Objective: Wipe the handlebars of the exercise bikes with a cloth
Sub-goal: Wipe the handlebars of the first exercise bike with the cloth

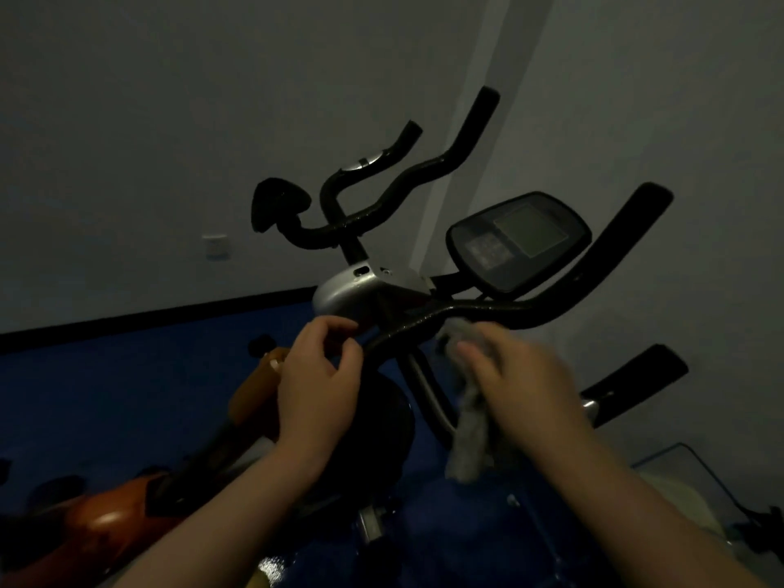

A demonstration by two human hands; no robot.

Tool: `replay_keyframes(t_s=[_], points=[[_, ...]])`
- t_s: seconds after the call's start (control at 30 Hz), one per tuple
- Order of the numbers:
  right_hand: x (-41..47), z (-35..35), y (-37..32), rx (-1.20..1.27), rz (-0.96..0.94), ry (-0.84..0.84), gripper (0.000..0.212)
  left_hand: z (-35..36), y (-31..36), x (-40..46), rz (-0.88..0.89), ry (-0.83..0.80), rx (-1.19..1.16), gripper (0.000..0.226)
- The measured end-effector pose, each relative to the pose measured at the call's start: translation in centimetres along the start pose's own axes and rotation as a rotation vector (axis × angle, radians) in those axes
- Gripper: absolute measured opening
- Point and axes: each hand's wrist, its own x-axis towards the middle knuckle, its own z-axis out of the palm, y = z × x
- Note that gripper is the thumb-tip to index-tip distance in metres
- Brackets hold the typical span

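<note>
head view, dim room. item: my right hand (515, 375), fingers curled round a grey cloth (469, 426), blurred, cloth pressed to the near handlebar (509, 314) and hanging below it. item: my left hand (320, 371), fingers bent, thumb and forefinger pinching the left end of that handlebar. item: console (519, 239) just above the bar. item: second exercise bike's handlebars (407, 184) behind. item: orange bike (114, 515) low left on the blue floor (127, 375).
</note>
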Motion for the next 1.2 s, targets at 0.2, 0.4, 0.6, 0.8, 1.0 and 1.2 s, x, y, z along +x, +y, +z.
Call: replay_keyframes(t_s=[0.2,0.4,0.6,0.8,1.0,1.2], points=[[5.9,0.6,-1.3,-0.304,-0.35,0.101,0.032,-0.3,-0.2,0.1,-0.094,0.026,-0.182,0.021],[7.0,3.1,-0.9,-0.239,-0.616,-0.162,0.029,-0.3,0.1,0.6,-0.182,0.091,-0.319,0.021],[7.5,2.9,-1.0,-0.219,-0.961,-0.418,0.035,-0.5,-0.2,0.8,-0.171,0.068,-0.344,0.017],[7.7,1.5,0.4,-0.223,-0.72,-0.196,0.03,-0.5,0.0,1.0,-0.181,0.01,-0.317,0.022],[7.7,3.1,-1.1,-0.361,-0.864,-0.32,0.034,-0.6,0.0,0.9,-0.174,-0.023,-0.302,0.017],[7.9,3.7,-1.2,-0.409,-0.76,-0.059,0.018,-0.6,0.2,0.9,-0.178,0.001,-0.309,0.021]])
